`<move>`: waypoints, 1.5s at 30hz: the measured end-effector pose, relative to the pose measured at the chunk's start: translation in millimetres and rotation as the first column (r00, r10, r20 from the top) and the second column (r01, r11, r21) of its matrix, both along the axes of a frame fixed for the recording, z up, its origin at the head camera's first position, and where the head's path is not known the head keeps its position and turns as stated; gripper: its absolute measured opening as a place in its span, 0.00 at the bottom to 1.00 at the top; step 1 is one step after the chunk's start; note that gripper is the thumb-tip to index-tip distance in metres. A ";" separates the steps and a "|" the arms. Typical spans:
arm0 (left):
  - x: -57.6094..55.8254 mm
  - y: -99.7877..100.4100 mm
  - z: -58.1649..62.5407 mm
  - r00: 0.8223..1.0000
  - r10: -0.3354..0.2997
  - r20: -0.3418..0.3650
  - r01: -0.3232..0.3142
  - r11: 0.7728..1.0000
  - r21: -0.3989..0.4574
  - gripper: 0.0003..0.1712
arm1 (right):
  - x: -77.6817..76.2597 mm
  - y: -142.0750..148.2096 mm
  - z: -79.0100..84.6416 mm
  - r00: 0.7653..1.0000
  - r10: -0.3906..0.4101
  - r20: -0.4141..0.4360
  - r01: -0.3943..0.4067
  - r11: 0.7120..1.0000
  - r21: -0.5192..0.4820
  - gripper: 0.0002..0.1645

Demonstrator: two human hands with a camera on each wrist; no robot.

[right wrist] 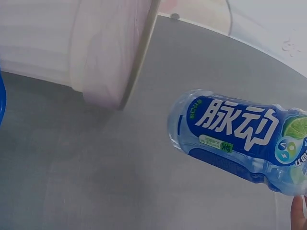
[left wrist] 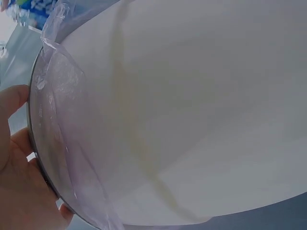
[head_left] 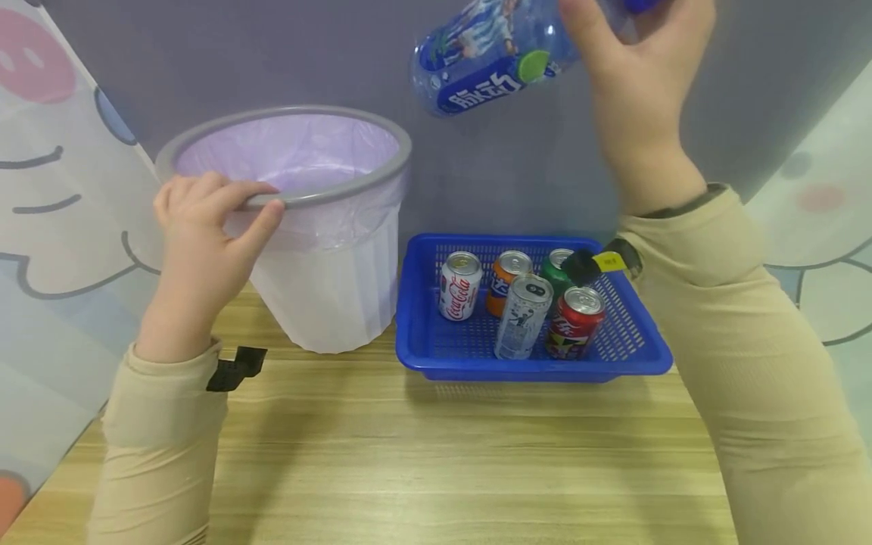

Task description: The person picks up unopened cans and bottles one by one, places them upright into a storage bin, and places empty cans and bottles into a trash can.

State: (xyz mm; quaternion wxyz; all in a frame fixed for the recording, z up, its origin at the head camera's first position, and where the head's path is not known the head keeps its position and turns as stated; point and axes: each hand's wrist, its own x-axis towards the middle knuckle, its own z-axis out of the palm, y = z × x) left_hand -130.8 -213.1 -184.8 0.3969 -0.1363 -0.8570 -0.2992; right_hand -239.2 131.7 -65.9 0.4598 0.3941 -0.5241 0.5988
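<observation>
My right hand (head_left: pixel 643 83) grips a clear plastic bottle (head_left: pixel 493 53) with a blue label near its capped end. It is held in the air, tilted, its base pointing left toward the bin. In the right wrist view the bottle (right wrist: pixel 230 139) shows its label, with a fingertip at the right edge. With thumb and fingers, my left hand (head_left: pixel 207 235) holds the grey rim of the white trash bin (head_left: pixel 334 280). A thin purple bag lines that bin. In the left wrist view, the left hand (left wrist: pixel 29 177) is at the rim beside the crumpled liner (left wrist: pixel 67 96).
Right of the bin, a blue plastic basket (head_left: pixel 450 369) holds several drink cans, among them a Coca-Cola can (head_left: pixel 460 288) and a tall silver can (head_left: pixel 521 318). Both stand on a wooden table (head_left: pixel 422 454). A grey wall (head_left: pixel 327 53) rises behind, with cartoon-printed panels (head_left: pixel 61 227) at the sides.
</observation>
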 end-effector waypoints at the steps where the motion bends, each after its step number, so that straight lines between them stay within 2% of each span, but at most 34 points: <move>1: 0.2 0.3 0.1 1.000 -0.001 -0.001 0.001 1.000 -0.002 0.13 | -0.4 -5.7 0.8 1.000 0.001 0.007 -0.001 1.000 0.012 0.35; 3: 0.6 1.0 0.5 1.000 -0.005 -0.001 0.005 1.000 -0.006 0.13 | -0.3 -19.1 2.3 1.000 -0.019 0.018 0.018 0.999 0.039 0.33; 8: 1.6 0.6 0.9 1.000 -0.009 -0.002 0.009 1.000 -0.008 0.13 | 18.6 -63.3 2.9 0.987 -0.050 0.150 0.034 0.993 0.110 0.28; 9: 1.7 0.4 0.9 1.000 -0.008 -0.001 0.008 1.000 -0.009 0.13 | 22.6 -72.3 2.7 0.983 -0.036 0.182 0.014 0.993 0.120 0.28; 11: 1.8 0.0 1.0 1.000 -0.006 0.002 0.006 1.000 -0.012 0.14 | 29.3 -87.6 2.1 0.964 -0.026 0.266 -0.014 0.989 0.147 0.30; 16: 1.5 -0.1 1.5 1.000 -0.001 0.004 0.002 1.000 -0.023 0.15 | 32.8 -116.8 -0.6 0.910 -0.012 0.415 -0.075 0.978 0.194 0.38; 20: 1.6 -0.1 1.9 1.000 0.003 -0.004 -0.003 1.000 -0.023 0.15 | 34.2 -135.6 -9.9 0.887 -0.040 0.460 -0.115 0.945 0.305 0.42; 24: 1.7 0.4 1.4 1.000 0.007 -0.017 -0.007 0.999 -0.032 0.16 | 35.2 -149.7 -24.7 0.859 -0.135 0.493 -0.111 0.892 0.439 0.40; 29: 1.4 2.9 0.4 0.999 0.001 -0.037 -0.003 0.999 -0.045 0.16 | 31.7 -157.4 -40.8 0.799 -0.268 0.539 -0.100 0.824 0.557 0.38; 34: 2.5 5.8 0.0 0.999 -0.002 -0.039 0.001 0.999 -0.038 0.15 | 24.9 -158.2 -51.1 0.769 -0.382 0.512 -0.083 0.735 0.673 0.39; 37: 2.8 6.7 0.1 0.999 0.000 -0.040 -0.001 0.999 -0.037 0.15 | 22.7 -158.6 -53.3 0.762 -0.439 0.475 -0.072 0.673 0.736 0.39; 41: 3.0 7.4 0.5 0.999 0.000 -0.044 -0.001 0.999 -0.039 0.15 | 22.0 -160.9 -50.3 0.738 -0.507 0.445 -0.093 0.576 0.812 0.40; 44: 3.1 7.9 0.4 0.999 -0.001 -0.042 0.000 0.999 -0.036 0.15 | 21.4 -165.1 -47.2 0.715 -0.577 0.394 -0.092 0.481 0.872 0.40; 45: 3.1 8.0 0.3 0.999 -0.001 -0.041 0.000 0.999 -0.036 0.15 | 21.2 -166.6 -46.6 0.714 -0.598 0.365 -0.080 0.447 0.891 0.39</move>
